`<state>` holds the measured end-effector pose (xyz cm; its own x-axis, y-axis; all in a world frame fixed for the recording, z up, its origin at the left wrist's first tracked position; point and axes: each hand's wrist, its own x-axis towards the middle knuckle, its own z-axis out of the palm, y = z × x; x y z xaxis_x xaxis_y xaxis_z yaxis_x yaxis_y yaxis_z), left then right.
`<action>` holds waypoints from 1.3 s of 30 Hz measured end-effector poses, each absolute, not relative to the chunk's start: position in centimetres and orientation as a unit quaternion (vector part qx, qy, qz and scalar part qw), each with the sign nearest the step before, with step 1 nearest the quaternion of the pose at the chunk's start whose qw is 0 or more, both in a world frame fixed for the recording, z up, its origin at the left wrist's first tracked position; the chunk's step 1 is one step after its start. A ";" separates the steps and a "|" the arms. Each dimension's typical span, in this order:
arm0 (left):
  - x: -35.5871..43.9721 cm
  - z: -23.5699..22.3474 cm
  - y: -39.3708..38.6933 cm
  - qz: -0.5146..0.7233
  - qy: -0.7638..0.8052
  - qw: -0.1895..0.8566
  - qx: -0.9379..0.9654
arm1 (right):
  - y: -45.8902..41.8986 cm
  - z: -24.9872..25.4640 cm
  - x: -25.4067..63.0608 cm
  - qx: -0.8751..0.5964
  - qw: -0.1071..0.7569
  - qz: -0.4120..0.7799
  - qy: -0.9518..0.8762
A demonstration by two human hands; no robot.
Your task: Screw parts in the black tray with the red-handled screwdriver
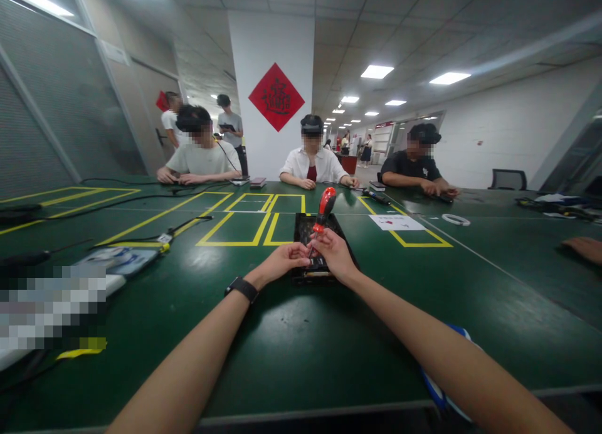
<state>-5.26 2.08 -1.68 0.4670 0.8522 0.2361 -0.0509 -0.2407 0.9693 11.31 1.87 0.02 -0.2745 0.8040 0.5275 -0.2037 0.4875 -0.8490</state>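
Observation:
A red and black screwdriver (325, 207) stands nearly upright, tilted a little to the right, over an open black case (312, 280). My right hand (335, 253) is closed around its lower end, just below the red collar, with the handle rising above the fingers. Close beside the shaft, my left hand (284, 259) has its fingertips pinched together low over the case. What lies between those left fingertips is too small to make out. Dark parts and a light strip show inside the case, partly covered by my hands. The screwdriver's tip is hard to see.
The green table (263, 359) carries yellow tape outlines, a white paper sheet (396, 222) and a white ring (456, 219). Cables and a partly blurred device lie at left. A blue and white object (435, 387) lies beneath my right forearm. Several people sit across the table.

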 end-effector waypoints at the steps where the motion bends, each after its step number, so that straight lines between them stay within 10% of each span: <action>1: -5.2 -1.7 2.1 0.419 0.299 0.540 0.666 | 1.9 0.0 11.3 -0.230 0.556 0.450 -0.660; 39: -5.2 -1.7 1.9 0.401 0.327 0.492 0.700 | 1.7 0.0 11.2 -0.263 0.561 0.426 -0.659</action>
<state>-5.20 1.90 -1.67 0.4638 0.8528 0.2399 0.0630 -0.3019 0.9513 11.23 1.69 0.01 -0.2315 0.8254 0.5149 -0.1319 0.4977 -0.8572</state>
